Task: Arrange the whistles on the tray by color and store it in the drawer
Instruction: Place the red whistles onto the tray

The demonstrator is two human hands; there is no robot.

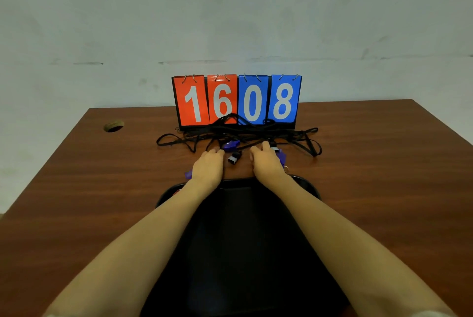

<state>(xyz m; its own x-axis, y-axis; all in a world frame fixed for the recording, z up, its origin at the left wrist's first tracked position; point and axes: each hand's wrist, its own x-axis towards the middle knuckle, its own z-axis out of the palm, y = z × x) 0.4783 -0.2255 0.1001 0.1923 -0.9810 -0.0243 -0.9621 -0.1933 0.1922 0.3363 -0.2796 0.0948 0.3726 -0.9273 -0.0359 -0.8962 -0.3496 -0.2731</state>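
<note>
A black tray (307, 183) lies on the table in front of me, both forearms stretched over it. Beyond its far rim lie whistles on tangled black lanyards (256, 132). A purple whistle (231, 144) sits just right of my left hand's fingertips. A black whistle (234, 157) lies between my hands. Another purple whistle (281, 156) shows at the right edge of my right hand, and a purple piece (188, 175) peeks out left of my left wrist. My left hand (208, 165) and right hand (265, 163) rest knuckles-up with fingers curled; what they grip is hidden.
A flip scoreboard (236, 101) reading 1608 stands behind the lanyards, red cards left, blue cards right. The brown wooden table (102, 188) has a round cable hole (114, 126) at the far left. A pale wall rises behind. No drawer is in view.
</note>
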